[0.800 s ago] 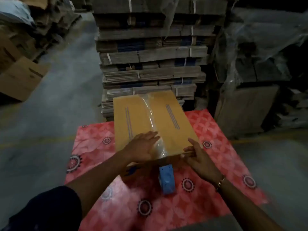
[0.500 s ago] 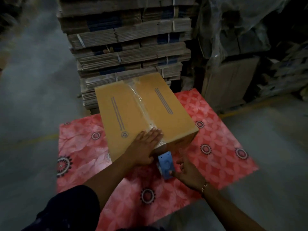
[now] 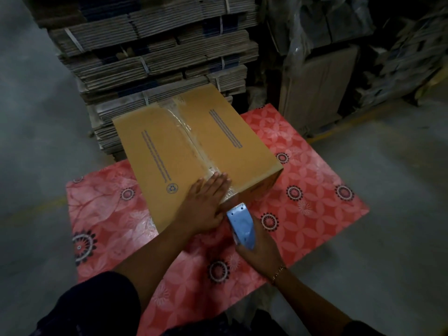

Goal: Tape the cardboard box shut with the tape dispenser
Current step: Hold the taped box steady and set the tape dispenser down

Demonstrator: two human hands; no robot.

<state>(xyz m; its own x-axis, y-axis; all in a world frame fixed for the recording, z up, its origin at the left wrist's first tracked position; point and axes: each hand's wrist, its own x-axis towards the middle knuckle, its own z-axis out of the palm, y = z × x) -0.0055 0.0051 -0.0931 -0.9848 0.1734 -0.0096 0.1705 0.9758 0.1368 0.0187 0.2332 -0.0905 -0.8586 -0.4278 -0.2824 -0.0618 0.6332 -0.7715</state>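
A closed tan cardboard box (image 3: 169,146) lies on a red patterned mat (image 3: 315,190). A strip of clear tape (image 3: 191,139) runs along its centre seam to the near edge. My left hand (image 3: 206,204) rests flat on the near end of the tape at the box's top edge, fingers spread. My right hand (image 3: 259,251) grips a light blue tape dispenser (image 3: 242,226), held just below the box's near edge with its toothed blade pointing at the box side.
Strapped stacks of flattened cardboard (image 3: 155,57) rise right behind the box. Plastic-wrapped goods (image 3: 327,27) and a board (image 3: 317,90) stand at the back right. Grey concrete floor (image 3: 36,117) surrounds the mat.
My right hand left the box's near edge, took hold of the blue dispenser and lifted it toward the box side. My left hand stayed pressed on the tape end. The view shifted.
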